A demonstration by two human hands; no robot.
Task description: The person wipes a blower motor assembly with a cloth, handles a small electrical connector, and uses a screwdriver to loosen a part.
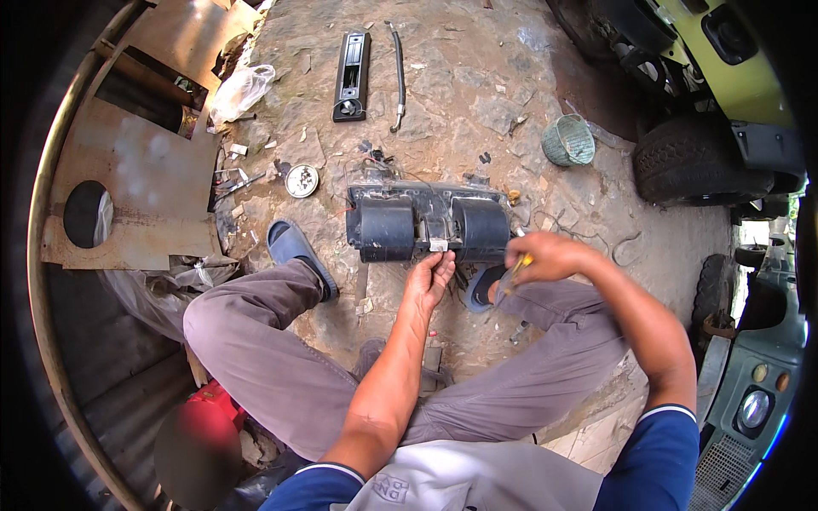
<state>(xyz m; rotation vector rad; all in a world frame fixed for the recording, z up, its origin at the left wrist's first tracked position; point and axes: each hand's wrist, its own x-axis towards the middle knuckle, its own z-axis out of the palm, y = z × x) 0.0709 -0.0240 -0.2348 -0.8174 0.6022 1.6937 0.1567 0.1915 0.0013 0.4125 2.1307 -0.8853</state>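
Observation:
A black twin-drum blower unit (436, 223) lies on the stony ground between my feet, its two rounded housings toward me. My left hand (431, 277) is at the middle of its near edge, fingertips closed on a small pale metal piece (438, 244) there. Beside the unit's right end, my right hand (545, 256) is raised and closed around a yellow-handled screwdriver (526, 260); its shaft is blurred. Loose wires (375, 160) stick up behind the unit's left housing.
Farther off lie a long black panel (351, 77) and a black hose (398, 75). A round tin of small parts (302, 180) sits to the left, a greenish basket (568, 140) to the right. A rusty metal sheet (136, 183) borders the left; a vehicle tyre (699, 162) stands right.

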